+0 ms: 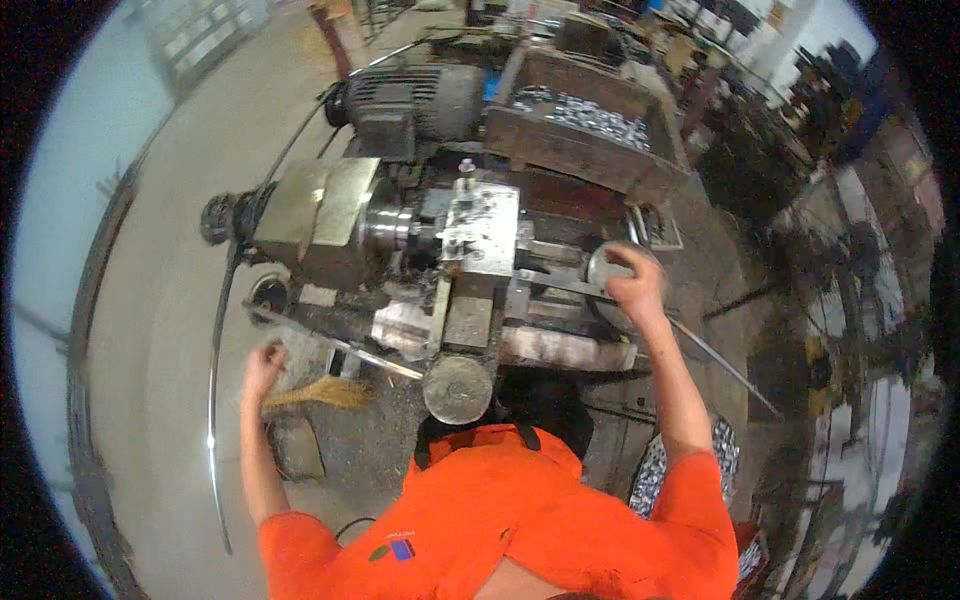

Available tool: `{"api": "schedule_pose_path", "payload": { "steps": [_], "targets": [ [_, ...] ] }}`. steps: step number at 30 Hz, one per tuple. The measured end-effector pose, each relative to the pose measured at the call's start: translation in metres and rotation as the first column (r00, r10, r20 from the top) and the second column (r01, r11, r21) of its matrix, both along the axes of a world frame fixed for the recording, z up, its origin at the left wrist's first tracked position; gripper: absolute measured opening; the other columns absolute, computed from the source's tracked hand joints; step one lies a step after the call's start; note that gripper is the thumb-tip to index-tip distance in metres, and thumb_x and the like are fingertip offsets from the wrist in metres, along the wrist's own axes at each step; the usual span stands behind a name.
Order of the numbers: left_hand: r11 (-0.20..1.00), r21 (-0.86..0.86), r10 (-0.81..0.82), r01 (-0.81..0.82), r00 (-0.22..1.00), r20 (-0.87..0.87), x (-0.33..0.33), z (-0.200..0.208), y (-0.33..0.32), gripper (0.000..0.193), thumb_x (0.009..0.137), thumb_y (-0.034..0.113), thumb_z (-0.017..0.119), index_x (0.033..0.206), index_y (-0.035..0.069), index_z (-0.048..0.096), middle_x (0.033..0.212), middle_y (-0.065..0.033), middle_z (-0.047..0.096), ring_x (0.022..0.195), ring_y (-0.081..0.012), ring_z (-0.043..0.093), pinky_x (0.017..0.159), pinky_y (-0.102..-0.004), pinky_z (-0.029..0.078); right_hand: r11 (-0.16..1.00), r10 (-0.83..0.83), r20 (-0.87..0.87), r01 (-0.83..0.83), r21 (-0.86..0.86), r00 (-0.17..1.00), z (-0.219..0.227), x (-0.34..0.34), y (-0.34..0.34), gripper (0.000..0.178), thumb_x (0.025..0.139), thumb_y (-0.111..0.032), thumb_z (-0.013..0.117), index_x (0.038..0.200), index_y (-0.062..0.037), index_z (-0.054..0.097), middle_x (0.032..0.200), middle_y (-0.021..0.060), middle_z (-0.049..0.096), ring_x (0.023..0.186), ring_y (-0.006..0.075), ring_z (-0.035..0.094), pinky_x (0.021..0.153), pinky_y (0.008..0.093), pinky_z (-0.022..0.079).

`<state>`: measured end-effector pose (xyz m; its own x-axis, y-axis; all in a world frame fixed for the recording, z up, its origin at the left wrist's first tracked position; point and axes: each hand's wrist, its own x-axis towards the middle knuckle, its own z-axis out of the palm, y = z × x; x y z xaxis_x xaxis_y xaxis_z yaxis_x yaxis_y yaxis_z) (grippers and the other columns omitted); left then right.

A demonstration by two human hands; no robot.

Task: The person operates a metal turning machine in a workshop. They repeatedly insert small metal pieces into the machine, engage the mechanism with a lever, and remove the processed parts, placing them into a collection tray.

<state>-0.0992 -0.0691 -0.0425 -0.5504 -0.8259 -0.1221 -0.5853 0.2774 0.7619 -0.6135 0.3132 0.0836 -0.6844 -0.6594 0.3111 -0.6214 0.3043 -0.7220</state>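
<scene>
"How are the arms held?"
"Elbows wide. The right hand (637,288) bends over the machine (470,315), thumb and fingertips curled round a gap — I can't tell whether they grip anything."
"What lies by those fingers?"
"The round metal wheel (602,268), directly at the fingertips, touching or not unclear."
"And the left hand (264,369)?"
"Loosely curled, blurred — grip unclear. The long metal lever (340,344) slants just above and right of its fingers."

The motor (430,100) stood behind the machine (315,205). Right of the motor, a crate (570,160) held small parts (605,122). A broom (335,392) lay left of the front disc (458,388).
</scene>
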Motion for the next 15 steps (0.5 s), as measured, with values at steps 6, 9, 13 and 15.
{"api": "schedule_pose_path", "payload": {
  "steps": [6,9,13,15],
  "targets": [
    [0.727,-0.594,0.395,-0.344,0.917,-0.048,0.104,0.087,0.013,0.028,0.087,0.020,0.054,0.105,-0.001,0.058,0.073,-0.0116,0.062,0.063,-0.0167,0.058,0.059,-0.0317,0.047,0.835,0.533,-0.330,-0.548,0.055,0.779,0.036,0.079,-0.162,0.034,0.058,-0.018,0.058,0.089,-0.0058,0.066,0.090,0.0144,0.063,0.081,0.0315,0.060,0.073,0.0367,0.049],
    [0.638,-0.704,0.591,-0.311,0.784,0.189,0.191,0.074,0.008,0.033,0.088,0.028,0.051,0.100,-0.002,0.059,0.068,-0.0156,0.061,0.061,-0.0215,0.060,0.057,-0.0326,0.046,0.760,0.614,-0.159,-0.525,0.385,0.773,0.031,0.106,-0.222,0.027,0.052,-0.019,0.060,0.073,-0.0047,0.067,0.083,0.0159,0.065,0.076,0.0349,0.061,0.069,0.0400,0.050],
    [0.603,-0.524,0.798,-0.601,0.454,0.397,0.157,0.031,0.084,0.063,0.086,0.057,0.034,0.094,0.002,0.063,0.088,-0.0217,0.062,0.087,-0.0378,0.059,0.071,-0.0440,0.045,0.732,0.579,-0.261,-0.351,0.584,0.772,0.027,0.131,-0.244,0.028,0.056,-0.023,0.062,0.073,-0.0012,0.067,0.078,0.0186,0.064,0.077,0.0342,0.063,0.071,0.0395,0.051],
    [0.679,-0.371,0.732,-0.634,0.551,0.400,0.116,0.066,0.104,0.063,0.079,0.065,0.040,0.098,0.010,0.065,0.093,-0.0196,0.063,0.091,-0.0360,0.059,0.076,-0.0461,0.045,0.783,0.523,-0.315,-0.300,0.545,0.792,0.015,0.124,-0.244,0.024,0.054,-0.021,0.061,0.063,0.0008,0.064,0.069,0.0212,0.061,0.070,0.0353,0.062,0.067,0.0394,0.051]
  ]
}}
